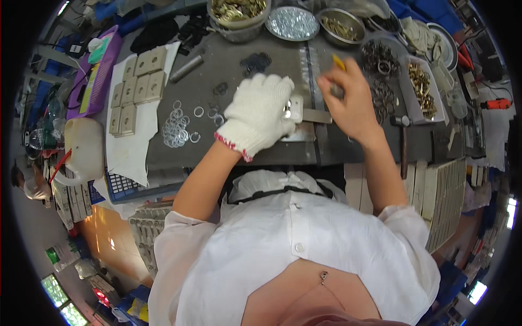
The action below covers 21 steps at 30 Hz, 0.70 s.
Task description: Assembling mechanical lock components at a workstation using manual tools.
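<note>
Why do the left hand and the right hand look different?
The left hand wears a white glove with a red edge; the right hand is bare. The left hand holds a metal piece, while the right hand holds something yellow. Both hands are over the dark table.

Over at the bench (225, 62), the white-gloved left hand (258, 108) partly covers a pale square piece (296, 108) — the bare right hand (349, 98), raised just beside it, grips something yellow (339, 62). Silver rings (175, 136) lie leftward; a hammer (403, 144), rightward.
</note>
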Motion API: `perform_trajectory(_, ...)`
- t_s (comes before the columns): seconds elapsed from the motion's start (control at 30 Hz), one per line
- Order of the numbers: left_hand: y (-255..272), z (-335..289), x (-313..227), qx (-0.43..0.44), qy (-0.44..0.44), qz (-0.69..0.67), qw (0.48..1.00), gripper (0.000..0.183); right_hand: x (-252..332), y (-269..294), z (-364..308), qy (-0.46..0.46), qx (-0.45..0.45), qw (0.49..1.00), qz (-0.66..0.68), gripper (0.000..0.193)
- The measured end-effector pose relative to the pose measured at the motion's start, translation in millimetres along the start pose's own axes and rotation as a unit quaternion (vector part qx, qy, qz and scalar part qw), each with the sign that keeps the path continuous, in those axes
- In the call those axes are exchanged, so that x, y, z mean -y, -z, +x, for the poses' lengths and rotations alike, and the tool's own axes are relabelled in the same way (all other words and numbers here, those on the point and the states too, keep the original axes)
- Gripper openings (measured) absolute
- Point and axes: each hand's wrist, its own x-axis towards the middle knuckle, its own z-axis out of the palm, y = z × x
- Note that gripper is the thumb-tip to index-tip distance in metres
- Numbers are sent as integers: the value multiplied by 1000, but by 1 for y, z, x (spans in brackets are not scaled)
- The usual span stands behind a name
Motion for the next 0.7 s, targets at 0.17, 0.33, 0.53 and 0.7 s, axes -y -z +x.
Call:
perform_trajectory(0.17,22,-1,-10,48,114,-146,981,73,-14,11,-26,-155,80,984,-31,30)
perform_trajectory(0.33,0,-4,3,-60,208,-272,938,69,39,-11,-9,-95,-113,988,47,21)
perform_trajectory(0.53,-29,-18,22,-225,216,-281,908,41,64,-28,-13,91,-123,986,69,16)
perform_trajectory(0.7,34,-45,1,-157,13,-182,971,38,55,-10,2,16,-102,981,161,21)
